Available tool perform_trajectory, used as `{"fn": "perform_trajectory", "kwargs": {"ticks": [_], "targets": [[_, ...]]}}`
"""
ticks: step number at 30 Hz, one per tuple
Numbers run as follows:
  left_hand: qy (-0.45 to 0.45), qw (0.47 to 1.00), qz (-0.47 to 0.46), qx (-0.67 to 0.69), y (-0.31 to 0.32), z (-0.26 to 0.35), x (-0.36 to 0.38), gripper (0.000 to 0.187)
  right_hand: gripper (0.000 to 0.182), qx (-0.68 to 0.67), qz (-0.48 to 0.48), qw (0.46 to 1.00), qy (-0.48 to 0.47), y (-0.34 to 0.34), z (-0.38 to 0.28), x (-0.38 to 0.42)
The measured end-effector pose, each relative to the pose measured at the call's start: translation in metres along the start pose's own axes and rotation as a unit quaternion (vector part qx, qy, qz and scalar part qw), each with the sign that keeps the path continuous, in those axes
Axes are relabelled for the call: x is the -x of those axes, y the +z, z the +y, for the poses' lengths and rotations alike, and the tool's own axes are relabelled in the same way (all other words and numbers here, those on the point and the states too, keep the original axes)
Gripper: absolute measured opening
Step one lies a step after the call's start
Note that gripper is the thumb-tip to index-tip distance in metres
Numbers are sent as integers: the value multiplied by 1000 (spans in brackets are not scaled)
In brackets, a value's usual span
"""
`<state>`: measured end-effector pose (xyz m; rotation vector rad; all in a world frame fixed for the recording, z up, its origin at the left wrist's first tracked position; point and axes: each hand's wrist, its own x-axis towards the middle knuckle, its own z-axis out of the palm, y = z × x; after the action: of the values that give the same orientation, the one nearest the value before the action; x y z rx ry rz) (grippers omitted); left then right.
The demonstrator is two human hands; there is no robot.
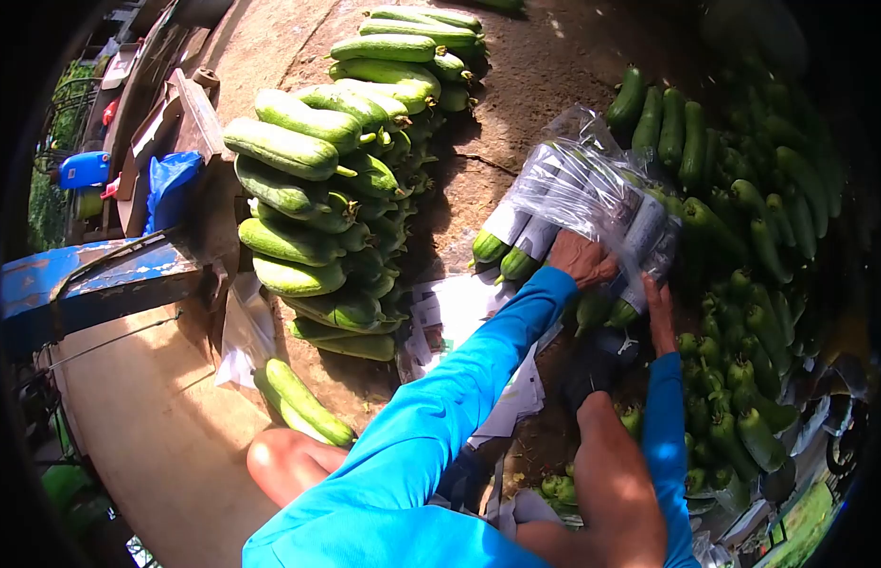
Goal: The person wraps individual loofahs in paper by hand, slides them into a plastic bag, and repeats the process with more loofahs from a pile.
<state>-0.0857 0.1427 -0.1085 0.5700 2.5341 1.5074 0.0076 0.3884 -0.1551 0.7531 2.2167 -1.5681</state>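
A clear plastic bag (592,189) lies over several long green gourds wrapped in newspaper, right of the middle in the head view. The bare ends of the wrapped gourds (491,246) stick out on the near side. My left hand (582,260) is at the bag's near edge, its fingers bent over the plastic and partly hidden by it. At the bag's right corner, my right hand (659,308) grips the plastic beside a wrapped gourd, fingers pointing away from me. Loose newspaper sheets (450,312) lie on the ground under my left forearm.
A tall stack of gourds (308,208) stands to the left, with two loose gourds (303,402) nearer me. More gourds (743,360) are piled in shade at the right. A blue-painted beam (109,284) and a blue plastic bag (171,185) are at far left.
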Motion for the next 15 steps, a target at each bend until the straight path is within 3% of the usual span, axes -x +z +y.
{"fn": "perform_trajectory", "kwargs": {"ticks": [2,3,4,5,7,9,11,13,14,15], "targets": [[21,995,16,-94,-12,2,17,20,88,-13,-27,999,31,-3,-30,13],[28,989,23,-140,-18,3,29,23,88,-11,-31,999,28,-11,-9,11],[19,997,42,-61,-30,6,44,22,77,120,-31,987,-105,-28,34,-2],[12,998,63,18,-46,8,58,23,68,247,-29,939,-236,-40,56,-11],[-2,995,99,-15,-69,-12,93,27,65,223,-40,943,-243,-40,32,-11],[-32,982,162,-92,-87,-39,134,23,68,68,118,990,33,-16,-38,8],[-76,970,175,-150,-96,-63,169,19,63,130,115,985,8,-16,-57,-5],[-60,970,159,-171,-88,-94,202,18,58,257,161,939,-164,2,-110,0],[-93,976,130,-149,-94,-93,207,20,51,286,171,906,-261,15,-134,-5],[-96,971,125,-180,-84,-111,218,27,49,297,121,897,-305,29,-159,-15]]}}
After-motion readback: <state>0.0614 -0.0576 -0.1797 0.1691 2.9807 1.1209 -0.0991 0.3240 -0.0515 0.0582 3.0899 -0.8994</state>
